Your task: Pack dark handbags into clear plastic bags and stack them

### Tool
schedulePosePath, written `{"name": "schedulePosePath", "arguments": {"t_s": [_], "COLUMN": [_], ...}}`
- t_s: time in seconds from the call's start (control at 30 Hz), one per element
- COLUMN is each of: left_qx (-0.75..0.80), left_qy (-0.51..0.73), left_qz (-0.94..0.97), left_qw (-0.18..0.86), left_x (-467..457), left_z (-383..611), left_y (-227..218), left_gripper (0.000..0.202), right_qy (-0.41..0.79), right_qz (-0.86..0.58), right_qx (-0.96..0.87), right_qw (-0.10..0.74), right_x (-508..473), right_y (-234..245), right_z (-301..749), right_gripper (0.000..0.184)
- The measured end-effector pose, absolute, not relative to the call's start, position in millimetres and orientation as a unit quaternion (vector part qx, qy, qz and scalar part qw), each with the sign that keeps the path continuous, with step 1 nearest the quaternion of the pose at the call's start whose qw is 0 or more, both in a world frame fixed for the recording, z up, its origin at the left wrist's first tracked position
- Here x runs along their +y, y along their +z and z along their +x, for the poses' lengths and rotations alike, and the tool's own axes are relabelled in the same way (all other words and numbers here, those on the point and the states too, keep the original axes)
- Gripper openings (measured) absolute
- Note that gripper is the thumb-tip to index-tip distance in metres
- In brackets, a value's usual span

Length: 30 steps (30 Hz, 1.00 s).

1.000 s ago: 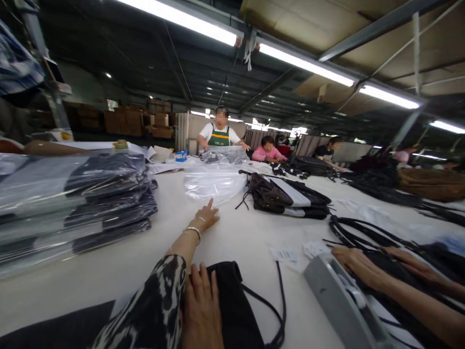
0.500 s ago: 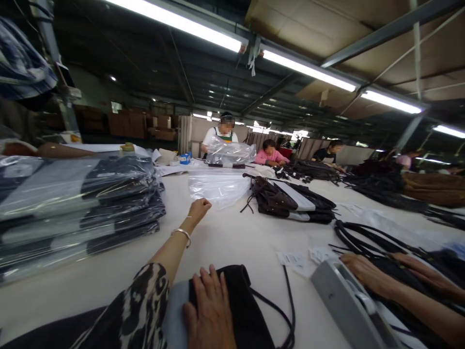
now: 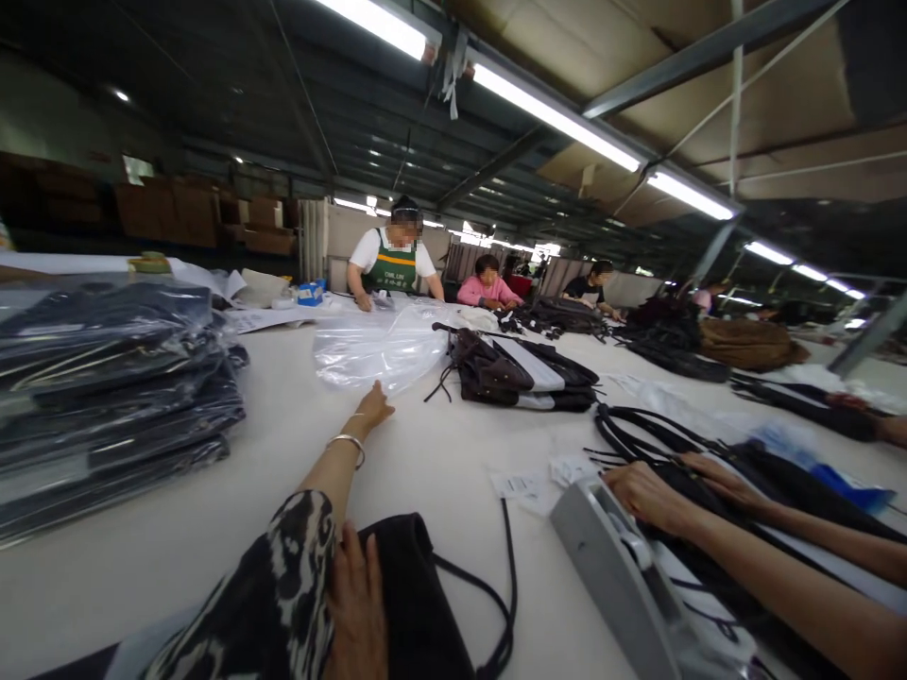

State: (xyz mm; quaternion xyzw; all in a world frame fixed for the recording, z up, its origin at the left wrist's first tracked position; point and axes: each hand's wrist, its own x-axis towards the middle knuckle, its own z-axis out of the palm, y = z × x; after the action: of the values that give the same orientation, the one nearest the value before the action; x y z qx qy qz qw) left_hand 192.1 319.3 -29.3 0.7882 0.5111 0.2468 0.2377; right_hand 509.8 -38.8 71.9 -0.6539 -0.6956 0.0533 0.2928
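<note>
My left hand (image 3: 371, 408) is stretched far out over the white table (image 3: 283, 472), its fingers drawn together at the near edge of a clear plastic bag (image 3: 383, 345) from a loose heap. A silver bangle sits on that wrist, below a patterned sleeve. My right hand (image 3: 354, 609) lies flat, fingers stretched, on a black fabric bag (image 3: 418, 604) with a black drawstring cord (image 3: 506, 586) at the near edge.
Packed dark bags in plastic are stacked at left (image 3: 106, 378). A pile of brown and white bags (image 3: 517, 373) lies past the plastic. A co-worker's hands (image 3: 652, 496) rest on black cords beside a grey device (image 3: 609, 567). Paper tags (image 3: 524, 486) lie nearby. Several people work at the far end.
My left hand went from open to closed and now sits at the plastic bag's edge. The view has swung to the right. My right hand stays on the black bag.
</note>
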Motion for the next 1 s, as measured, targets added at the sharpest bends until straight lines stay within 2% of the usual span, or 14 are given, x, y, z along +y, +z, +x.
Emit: {"name": "schedulePosePath", "arguments": {"t_s": [0.1,0.17,0.27,0.4,0.57,0.63,0.77,0.93,1.0], "left_qx": [0.515,0.518,0.517,0.523,0.535,0.543,0.562,0.528,0.491], "left_qy": [0.213,0.208,0.205,0.198,0.199,0.207,0.22,0.203,0.18], "left_qz": [0.81,0.819,0.826,0.826,0.818,0.81,0.794,0.822,0.851], "left_qw": [0.179,0.136,0.091,0.072,0.073,0.073,0.073,0.063,0.053], "left_x": [317,312,309,319,328,327,327,326,319], "left_z": [189,187,186,186,183,182,182,182,181], "left_y": [-32,-34,-36,-40,-45,-46,-47,-47,-45], "left_gripper": [0.033,0.023,0.034,0.049,0.03,0.032,0.032,0.036,0.036], "right_qy": [0.025,-0.016,-0.054,-0.045,-0.037,-0.037,-0.028,-0.011,0.011], "right_qz": [-0.708,-0.71,-0.682,-0.701,-0.744,-0.712,-0.656,-0.614,-0.606], "right_qx": [-0.659,-0.667,-0.707,-0.695,-0.645,-0.676,-0.726,-0.753,-0.754], "right_qw": [0.255,0.227,0.181,0.153,0.17,0.188,0.205,0.236,0.255], "right_x": [-32,-22,-7,-2,-7,-7,-2,3,5], "right_y": [62,42,5,-25,-42,-50,-58,-59,-60], "right_z": [498,447,366,317,267,237,187,165,164], "right_gripper": [0.053,0.05,0.041,0.054,0.062,0.062,0.045,0.048,0.044]}}
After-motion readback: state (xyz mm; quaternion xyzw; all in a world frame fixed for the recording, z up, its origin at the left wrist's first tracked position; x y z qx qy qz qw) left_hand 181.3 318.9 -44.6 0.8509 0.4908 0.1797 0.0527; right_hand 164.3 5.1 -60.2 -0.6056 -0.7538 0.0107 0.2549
